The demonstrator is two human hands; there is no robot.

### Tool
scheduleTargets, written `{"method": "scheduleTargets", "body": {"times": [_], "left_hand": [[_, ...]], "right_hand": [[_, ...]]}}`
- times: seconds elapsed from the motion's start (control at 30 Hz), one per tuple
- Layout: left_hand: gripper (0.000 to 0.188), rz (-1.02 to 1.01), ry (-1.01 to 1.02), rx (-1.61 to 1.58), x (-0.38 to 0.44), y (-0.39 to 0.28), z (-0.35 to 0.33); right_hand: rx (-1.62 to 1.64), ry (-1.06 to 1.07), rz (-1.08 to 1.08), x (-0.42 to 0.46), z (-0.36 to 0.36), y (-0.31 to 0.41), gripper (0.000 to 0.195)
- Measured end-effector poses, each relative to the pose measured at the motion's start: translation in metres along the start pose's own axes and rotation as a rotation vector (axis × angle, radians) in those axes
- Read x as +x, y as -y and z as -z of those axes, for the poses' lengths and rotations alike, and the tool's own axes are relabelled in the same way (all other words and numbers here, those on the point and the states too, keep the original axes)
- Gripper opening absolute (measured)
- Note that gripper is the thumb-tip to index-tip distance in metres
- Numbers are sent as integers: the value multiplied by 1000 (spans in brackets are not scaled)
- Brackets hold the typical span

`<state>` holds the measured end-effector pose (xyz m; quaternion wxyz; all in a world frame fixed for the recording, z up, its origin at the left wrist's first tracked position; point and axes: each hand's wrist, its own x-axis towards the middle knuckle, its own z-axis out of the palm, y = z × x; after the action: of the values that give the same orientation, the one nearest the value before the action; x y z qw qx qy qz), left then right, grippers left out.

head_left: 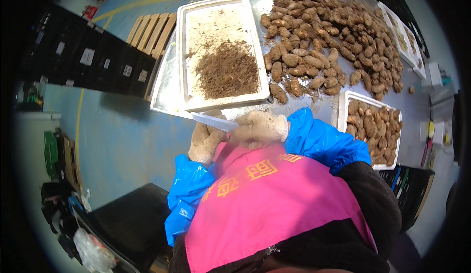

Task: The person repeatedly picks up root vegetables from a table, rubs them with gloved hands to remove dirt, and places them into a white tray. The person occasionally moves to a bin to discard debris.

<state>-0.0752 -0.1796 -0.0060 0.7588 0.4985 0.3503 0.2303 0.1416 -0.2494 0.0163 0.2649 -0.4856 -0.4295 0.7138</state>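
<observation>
My right hand (259,129), in a soiled cream knit glove, grips a knife whose pale blade (213,121) points left across my left hand. My left hand (206,142), gloved alike, has its fingers bent beneath the blade; whether it holds anything is hidden. Both hands are close to my pink apron (272,199), at the near edge of a metal table (312,114). Just beyond them lies a white foam tray (181,52) with a heap of brown root fibres and soil (228,71). Right of that tray spreads a large pile of taro-like corms (331,34).
A white foam box (343,113) full of corms stands on the table at my right. More foam boxes (403,39) line the far right. On the left are stacked black crates (73,56) and a wooden pallet (152,32). A dark flat-topped object (128,214) is at lower left.
</observation>
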Motion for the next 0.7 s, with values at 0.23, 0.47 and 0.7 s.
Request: {"method": "scheduleTargets", "body": {"times": [0.23,0.47,0.7], "left_hand": [[57,64,197,165,50,-32,47],[63,7,223,42,78,-43,67],[58,-77,284,5,97,-49,47]], "right_hand": [[120,-141,-86,20,-4,27,33],[146,-393,166,16,18,-3,36],[-431,-479,546,10,23,-12,24]]}}
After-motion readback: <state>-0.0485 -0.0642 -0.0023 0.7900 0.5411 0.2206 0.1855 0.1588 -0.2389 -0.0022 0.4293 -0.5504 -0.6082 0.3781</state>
